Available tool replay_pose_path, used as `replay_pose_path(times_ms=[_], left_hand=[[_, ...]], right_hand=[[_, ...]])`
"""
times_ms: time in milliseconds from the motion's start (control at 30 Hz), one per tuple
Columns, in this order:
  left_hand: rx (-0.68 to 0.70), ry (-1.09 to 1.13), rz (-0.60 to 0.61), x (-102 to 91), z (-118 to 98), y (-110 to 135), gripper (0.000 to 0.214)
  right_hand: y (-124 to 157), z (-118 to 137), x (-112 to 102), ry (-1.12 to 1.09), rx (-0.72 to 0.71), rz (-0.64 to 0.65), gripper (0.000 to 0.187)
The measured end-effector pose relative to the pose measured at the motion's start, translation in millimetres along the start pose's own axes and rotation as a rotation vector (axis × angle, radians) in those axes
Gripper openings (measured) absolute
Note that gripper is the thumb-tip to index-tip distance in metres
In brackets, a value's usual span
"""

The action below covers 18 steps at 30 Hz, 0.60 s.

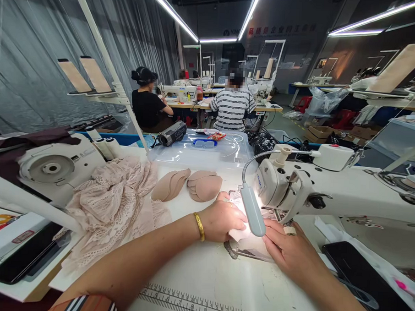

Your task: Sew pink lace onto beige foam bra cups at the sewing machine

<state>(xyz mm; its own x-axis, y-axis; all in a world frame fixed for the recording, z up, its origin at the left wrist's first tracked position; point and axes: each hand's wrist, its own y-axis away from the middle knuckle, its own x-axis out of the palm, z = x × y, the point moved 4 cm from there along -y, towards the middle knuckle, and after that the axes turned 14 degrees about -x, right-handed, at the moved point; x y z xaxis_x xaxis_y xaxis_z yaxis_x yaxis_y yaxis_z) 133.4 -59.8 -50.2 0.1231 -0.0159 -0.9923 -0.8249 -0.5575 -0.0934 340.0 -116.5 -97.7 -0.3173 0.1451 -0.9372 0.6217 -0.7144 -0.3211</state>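
Observation:
My left hand (pixel 221 219), with a gold bangle on the wrist, rests fingers curled on a pale lace fabric piece (pixel 245 235) under the sewing machine's head (pixel 285 186). My right hand (pixel 291 251) lies flat on the same piece, fingers stretched toward the needle. A small lamp (pixel 252 211) on a flexible neck lights the fabric brightly and hides part of both hands' fingertips.
A heap of pink lace (pixel 112 206) lies at the left, beside two stacks of beige foam cups (pixel 189 184). A clear plastic box (pixel 207 151) stands behind. Phones lie at the left (pixel 24 257) and right (pixel 363 277). Two people sit sewing further back.

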Motion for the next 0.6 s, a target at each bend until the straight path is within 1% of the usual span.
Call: replay_pose_path(times_ms=[200, 433, 533, 600], left_hand=[[-0.021, 0.024, -0.003, 0.2, 1.6, -1.1, 0.010], [-0.040, 0.058, -0.014, 3.3, 4.1, -0.3, 0.010], [-0.046, 0.052, -0.013, 2.3, 3.4, -0.3, 0.010], [-0.051, 0.036, -0.007, 0.3, 1.9, -0.6, 0.009]], right_hand=[[-0.2, 2.1, 0.8, 0.021, 0.045, -0.057, 0.039], [6.1, -6.5, -1.7, 0.038, -0.006, -0.003, 0.036], [8.0, -8.8, -5.2, 0.054, 0.028, -0.018, 0.030], [6.5, -6.5, -8.3, 0.060, 0.045, -0.055, 0.026]])
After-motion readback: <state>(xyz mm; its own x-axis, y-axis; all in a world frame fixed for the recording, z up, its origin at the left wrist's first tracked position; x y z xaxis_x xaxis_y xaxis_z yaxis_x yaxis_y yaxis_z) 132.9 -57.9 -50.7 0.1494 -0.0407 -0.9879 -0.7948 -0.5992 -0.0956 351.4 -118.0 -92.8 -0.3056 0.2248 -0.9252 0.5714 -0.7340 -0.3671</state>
